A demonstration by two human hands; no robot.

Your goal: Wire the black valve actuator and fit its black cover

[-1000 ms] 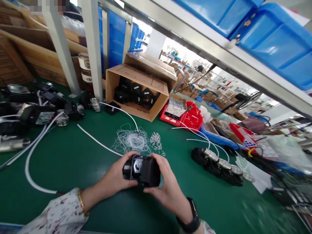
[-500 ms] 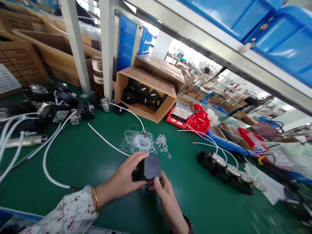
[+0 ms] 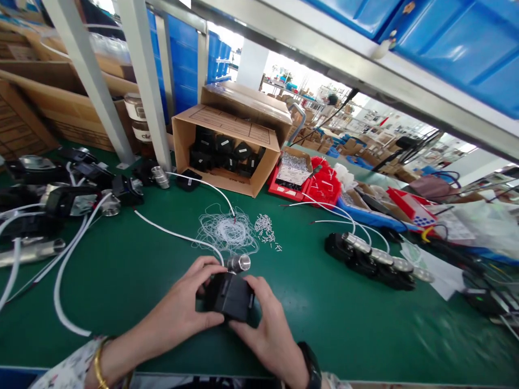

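A motorized valve (image 3: 229, 296) with a black boxy housing is gripped between my two hands near the front of the green table. Its short silver pipe fitting (image 3: 239, 263) points away from me, and a white cable (image 3: 178, 234) runs off behind it to the left. My left hand (image 3: 182, 302) is closed on the housing's left side, thumb along the near edge. On the right side, the fingers and thumb of my right hand (image 3: 267, 321) press against the same housing. The underside is hidden.
Beyond lie a tangle of thin clear-white strands (image 3: 229, 229) and small white-and-metal pieces (image 3: 265, 227). A cardboard box (image 3: 259, 178) holds several black housings. More valves lie at left (image 3: 73, 202) and right (image 3: 371, 259). A metal shelf frame (image 3: 146, 81) rises behind.
The motorized valve has been turned in my hands, so its silver fitting now shows at the far side. Both hands sit slightly lower and farther left, and the right one has shifted its grip. The view has shifted.
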